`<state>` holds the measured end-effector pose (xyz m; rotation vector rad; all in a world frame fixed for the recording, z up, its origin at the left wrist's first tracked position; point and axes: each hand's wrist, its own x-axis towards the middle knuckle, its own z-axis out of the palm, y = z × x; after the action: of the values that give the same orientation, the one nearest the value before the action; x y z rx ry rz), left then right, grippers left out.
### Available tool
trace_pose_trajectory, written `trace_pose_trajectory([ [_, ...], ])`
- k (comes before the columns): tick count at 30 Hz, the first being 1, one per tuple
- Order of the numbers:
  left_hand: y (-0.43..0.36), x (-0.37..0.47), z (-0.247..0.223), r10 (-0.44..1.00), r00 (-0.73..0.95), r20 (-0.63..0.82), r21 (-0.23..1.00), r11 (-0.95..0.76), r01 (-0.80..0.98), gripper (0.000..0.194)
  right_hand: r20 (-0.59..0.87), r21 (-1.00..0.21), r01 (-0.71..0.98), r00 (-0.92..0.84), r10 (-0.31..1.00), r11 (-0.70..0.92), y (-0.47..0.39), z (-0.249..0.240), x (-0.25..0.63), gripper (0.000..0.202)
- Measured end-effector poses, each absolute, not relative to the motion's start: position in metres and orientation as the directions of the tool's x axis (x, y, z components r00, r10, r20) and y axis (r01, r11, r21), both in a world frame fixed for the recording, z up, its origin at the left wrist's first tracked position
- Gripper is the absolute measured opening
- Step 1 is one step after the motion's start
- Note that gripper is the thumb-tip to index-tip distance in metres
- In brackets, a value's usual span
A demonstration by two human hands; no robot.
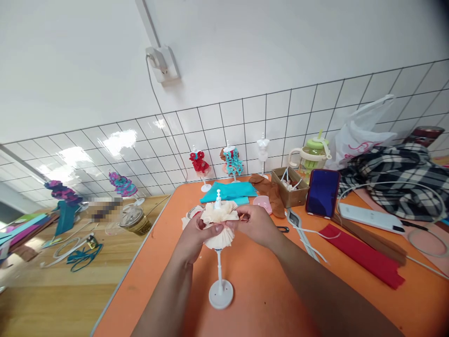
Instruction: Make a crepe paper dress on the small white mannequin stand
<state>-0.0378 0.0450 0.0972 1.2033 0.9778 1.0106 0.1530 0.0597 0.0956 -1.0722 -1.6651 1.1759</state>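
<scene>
A small white mannequin stand (pixel 220 281) stands upright on the orange table (pixel 259 290), dressed in ruffled cream paper (pixel 219 213). My left hand (pixel 196 236) is closed on the left side of the cream ruffles, with the thumb across the front. At the right side, my right hand (pixel 257 224) pinches the edge of the same cream ruffles. The fingertips of both hands are near each other at the mannequin's waist. Parts of the fingers are hidden behind the paper.
Blue paper (pixel 229 191), dressed mannequins (pixel 199 164), a cardboard box (pixel 293 192), a bottle (pixel 314 157) and a phone (pixel 322 193) are at the back. Scissors (pixel 298 224) and red paper (pixel 363 255) lie right. A wooden table (pixel 91 290) with a jar (pixel 135 220) is left.
</scene>
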Motion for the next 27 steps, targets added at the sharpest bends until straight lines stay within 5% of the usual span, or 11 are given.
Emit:
trace_pose_trajectory([
  [8,0.046,-0.04,0.088,0.953,0.295,-0.074,0.993,0.098,-0.064,0.028,0.044,-0.95,0.257,-0.459,0.887,0.18,0.063,0.098,0.169,0.024],
  [18,0.053,-0.041,0.074,0.997,0.069,-0.028,0.999,0.027,0.018,0.041,0.055,-0.874,0.446,-0.302,0.952,0.192,0.054,0.105,0.173,0.021],
  [27,0.054,-0.048,0.065,0.995,0.06,-0.076,0.994,0.08,-0.074,0.041,0.104,-0.768,0.587,-0.28,0.954,0.256,0.033,0.116,0.165,0.024],
])
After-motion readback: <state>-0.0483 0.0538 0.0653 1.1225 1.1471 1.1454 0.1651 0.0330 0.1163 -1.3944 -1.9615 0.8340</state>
